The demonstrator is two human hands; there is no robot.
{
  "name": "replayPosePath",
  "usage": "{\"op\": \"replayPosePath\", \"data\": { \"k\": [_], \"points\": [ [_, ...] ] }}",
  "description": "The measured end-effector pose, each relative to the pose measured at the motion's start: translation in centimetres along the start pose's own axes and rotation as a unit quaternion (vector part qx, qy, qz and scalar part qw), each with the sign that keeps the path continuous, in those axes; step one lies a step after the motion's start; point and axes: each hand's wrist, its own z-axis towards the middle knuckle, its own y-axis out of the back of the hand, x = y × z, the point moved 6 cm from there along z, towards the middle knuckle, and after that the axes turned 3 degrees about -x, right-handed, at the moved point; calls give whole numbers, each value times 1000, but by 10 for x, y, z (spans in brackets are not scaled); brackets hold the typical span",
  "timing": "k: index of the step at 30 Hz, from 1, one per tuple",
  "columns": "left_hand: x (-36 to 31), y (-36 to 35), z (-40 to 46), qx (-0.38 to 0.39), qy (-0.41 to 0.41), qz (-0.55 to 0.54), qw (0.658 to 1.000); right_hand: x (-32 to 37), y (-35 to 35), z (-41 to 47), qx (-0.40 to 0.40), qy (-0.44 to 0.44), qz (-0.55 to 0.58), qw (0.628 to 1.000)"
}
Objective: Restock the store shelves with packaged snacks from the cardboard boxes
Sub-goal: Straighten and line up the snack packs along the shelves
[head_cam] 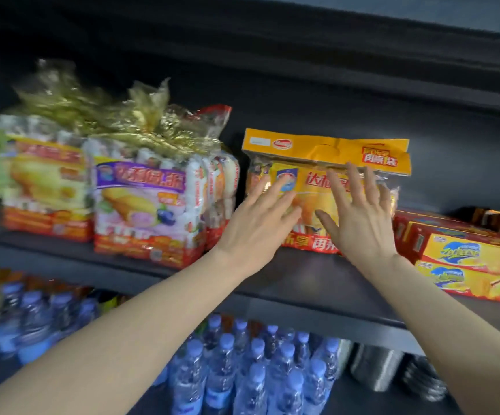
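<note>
A yellow-orange snack bag (317,157) with a folded orange header stands upright on the dark shelf (287,280), between the purple cake pack and the red boxes. My left hand (257,226) lies against its lower left front with straight fingers. My right hand (359,217) presses its front on the right, fingers spread. Neither hand curls round the bag.
Left of the bag stand a purple-labelled cake pack (144,205) and an orange one (45,187) with crinkled gold tops. Red and yellow biscuit boxes (467,259) are stacked at the right. Several water bottles (242,369) fill the shelf below.
</note>
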Motion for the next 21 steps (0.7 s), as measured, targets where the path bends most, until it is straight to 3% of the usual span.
{"op": "replayPosePath", "data": {
  "k": [4,10,14,21],
  "points": [
    [7,54,-38,-60,21,13,998,52,35,-8,-94,7,80,992],
    [73,87,-112,-9,107,50,993,151,75,-22,-149,106,135,974],
    [129,81,-145,42,153,64,985,211,78,-20,-146,153,128,969],
    [184,43,-144,94,113,68,987,262,29,-1,-72,136,41,987]
  ]
}}
